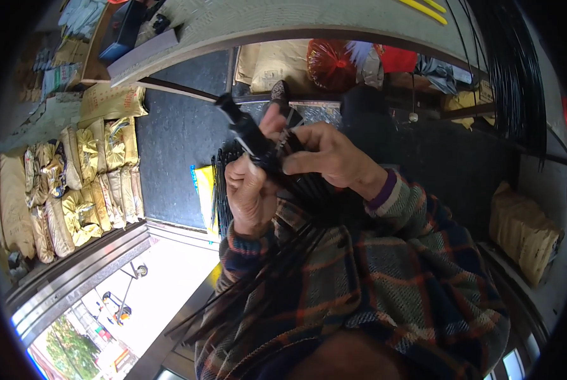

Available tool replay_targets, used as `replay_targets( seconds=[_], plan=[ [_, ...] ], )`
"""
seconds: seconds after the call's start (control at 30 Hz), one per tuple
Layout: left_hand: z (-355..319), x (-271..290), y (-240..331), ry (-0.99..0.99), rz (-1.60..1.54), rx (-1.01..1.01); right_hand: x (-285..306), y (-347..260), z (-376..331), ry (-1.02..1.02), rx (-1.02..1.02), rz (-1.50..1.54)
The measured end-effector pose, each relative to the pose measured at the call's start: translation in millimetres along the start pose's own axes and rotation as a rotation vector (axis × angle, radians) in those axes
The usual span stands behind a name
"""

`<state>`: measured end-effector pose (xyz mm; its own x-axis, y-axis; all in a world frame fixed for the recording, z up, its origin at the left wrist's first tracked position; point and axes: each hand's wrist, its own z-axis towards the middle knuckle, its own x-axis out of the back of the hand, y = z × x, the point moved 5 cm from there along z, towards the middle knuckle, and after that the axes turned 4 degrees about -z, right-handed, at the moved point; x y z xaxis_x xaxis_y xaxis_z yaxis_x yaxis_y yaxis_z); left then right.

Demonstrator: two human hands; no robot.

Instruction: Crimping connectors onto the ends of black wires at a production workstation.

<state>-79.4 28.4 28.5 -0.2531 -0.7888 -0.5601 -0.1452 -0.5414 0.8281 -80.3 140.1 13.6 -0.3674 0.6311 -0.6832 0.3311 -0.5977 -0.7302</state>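
My left fingers [237, 177] are wrapped around a black piece [248, 135] before my chest, short of the grey surface [283, 19]; my right fingers [307, 163] bend narrow beside it, and I cannot tell whether they grip anything. Yellow strips [425, 11] lie on the surface; black cords [519, 82] hang at its right. Brown packages [18, 206] line the left, near a bright doorway [169, 272]; dark floor [173, 152] lies below.
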Motion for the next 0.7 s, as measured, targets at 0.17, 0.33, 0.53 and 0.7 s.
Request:
replay_targets(
  seconds=[0.17, 0.33, 0.53, 0.7],
  plan=[
    [0, -19, 19, 0.011, -0.100, 0.028, -16, -29, 4, 0.025, 0.254, -0.131],
    [-6, -41, 42, 0.200, 0.232, -0.493, -35, -49, 10, 0.191, 0.666, -0.477],
    [-13, -6, 35, 0.449, 0.192, -0.519, -35, -21, 12, 0.339, 0.595, -0.484],
    [-26, 24, 31, 0.501, 0.133, -0.497, -36, 2, 20, 0.249, 0.454, -0.611]
  ],
)
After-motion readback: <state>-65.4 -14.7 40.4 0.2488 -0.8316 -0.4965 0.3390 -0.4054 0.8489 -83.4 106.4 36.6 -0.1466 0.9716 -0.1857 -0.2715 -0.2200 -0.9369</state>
